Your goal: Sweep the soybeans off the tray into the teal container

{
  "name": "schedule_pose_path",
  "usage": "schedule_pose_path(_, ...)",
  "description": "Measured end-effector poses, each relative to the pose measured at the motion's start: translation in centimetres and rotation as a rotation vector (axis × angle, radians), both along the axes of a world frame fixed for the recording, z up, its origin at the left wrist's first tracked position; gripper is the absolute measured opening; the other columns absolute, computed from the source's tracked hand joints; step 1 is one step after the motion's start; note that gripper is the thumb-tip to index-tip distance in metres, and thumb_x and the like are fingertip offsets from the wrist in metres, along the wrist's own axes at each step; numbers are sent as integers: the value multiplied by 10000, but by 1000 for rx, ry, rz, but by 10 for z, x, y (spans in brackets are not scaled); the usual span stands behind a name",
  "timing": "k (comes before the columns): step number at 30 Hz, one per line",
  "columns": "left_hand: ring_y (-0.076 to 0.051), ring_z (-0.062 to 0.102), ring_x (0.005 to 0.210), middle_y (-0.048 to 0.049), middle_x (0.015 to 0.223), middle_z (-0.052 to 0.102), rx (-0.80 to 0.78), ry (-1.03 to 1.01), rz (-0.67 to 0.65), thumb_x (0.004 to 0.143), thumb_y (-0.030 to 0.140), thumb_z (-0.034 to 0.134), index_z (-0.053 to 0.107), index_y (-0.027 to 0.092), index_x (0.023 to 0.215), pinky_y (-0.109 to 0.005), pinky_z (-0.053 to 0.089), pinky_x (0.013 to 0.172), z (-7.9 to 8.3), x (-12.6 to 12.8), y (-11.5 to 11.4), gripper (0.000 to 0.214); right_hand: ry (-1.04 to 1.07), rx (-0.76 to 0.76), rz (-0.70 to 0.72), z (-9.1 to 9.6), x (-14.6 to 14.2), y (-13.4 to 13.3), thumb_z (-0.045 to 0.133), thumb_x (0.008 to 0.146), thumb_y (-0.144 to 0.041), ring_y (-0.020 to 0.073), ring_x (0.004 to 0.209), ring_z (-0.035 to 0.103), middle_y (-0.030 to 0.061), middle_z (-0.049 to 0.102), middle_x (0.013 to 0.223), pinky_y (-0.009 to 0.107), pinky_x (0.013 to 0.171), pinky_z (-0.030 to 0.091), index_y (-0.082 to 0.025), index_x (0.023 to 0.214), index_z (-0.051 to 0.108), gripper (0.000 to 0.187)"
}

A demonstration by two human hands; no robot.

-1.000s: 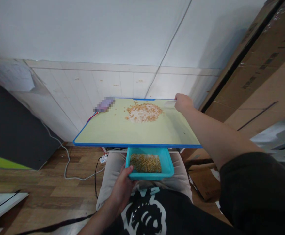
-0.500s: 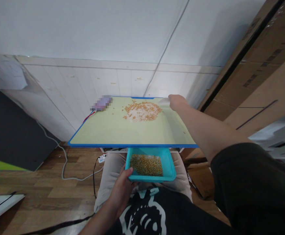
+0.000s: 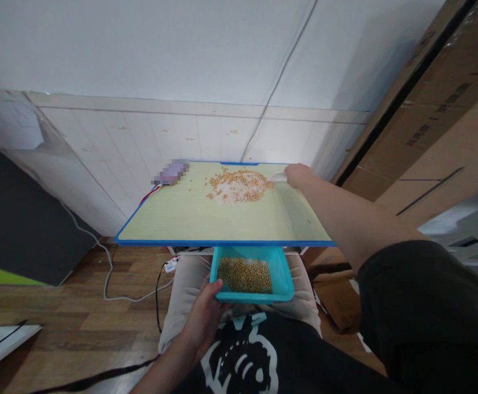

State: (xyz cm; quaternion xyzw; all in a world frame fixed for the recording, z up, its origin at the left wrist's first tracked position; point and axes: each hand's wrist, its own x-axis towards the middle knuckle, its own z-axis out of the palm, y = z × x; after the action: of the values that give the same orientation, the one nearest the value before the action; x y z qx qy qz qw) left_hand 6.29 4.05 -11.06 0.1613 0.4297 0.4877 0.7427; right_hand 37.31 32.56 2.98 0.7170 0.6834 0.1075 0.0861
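My left hand (image 3: 208, 306) grips the near left corner of a turquoise plastic tub (image 3: 283, 276), thumb over the rim. The tub rests on my lap and holds yellow-brown beans (image 3: 245, 274), apparently soybeans, with a little white at the back. On the table (image 3: 173, 221), a heap of beans mixed with white grains or powder (image 3: 239, 187) is spread out. My right hand (image 3: 299, 176) is closed around a flat white scraper (image 3: 277, 177), its tip at the heap's right edge. Most of its handle is hidden in my fingers.
A purplish, blurred-out object (image 3: 172, 172) with a red cord lies at the table's back left corner. White wall panels (image 3: 209, 134) stand behind the table. Large cardboard boxes (image 3: 423, 131) rise on the right. A grey cable (image 3: 109, 268) runs over the floor at left.
My right hand has moved slightly down toward me, and the scraper's tip has tilted and come to the heap's right edge. My left hand and the tub look almost unchanged.
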Motion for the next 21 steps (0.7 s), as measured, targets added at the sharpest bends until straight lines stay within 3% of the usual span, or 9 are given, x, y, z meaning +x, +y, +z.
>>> schedule_pose_path(10, -310, 721, 1150, -113, 1268, 772, -32, 27, -15, 778, 352, 730, 598, 191, 1360, -393, 584, 865, 13, 5, 0, 618, -48, -83, 7, 10, -8, -16, 640, 851, -91, 355, 1120, 715, 245, 757, 1182, 416, 937, 556, -66, 1249, 756, 416)
schedule_pose_path(14, -301, 720, 1147, -110, 1286, 766, -38, 24, -19, 788, 338, 709, 598, 198, 1352, -378, 574, 854, 17, 7, 0, 592, -43, -115, 24, 13, -13, -23, 693, 810, -83, 362, 1142, 705, 228, 759, 1183, 419, 947, 549, -101, 1217, 776, 416)
schedule_pose_path(21, -327, 694, 1201, -122, 1330, 744, -28, 36, -29, 779, 354, 720, 593, 187, 1360, -403, 555, 885, 12, 5, 0, 618, -70, -204, 65, 18, -27, -37, 735, 757, -88, 375, 1130, 713, 217, 776, 1134, 438, 949, 554, -107, 1159, 802, 408)
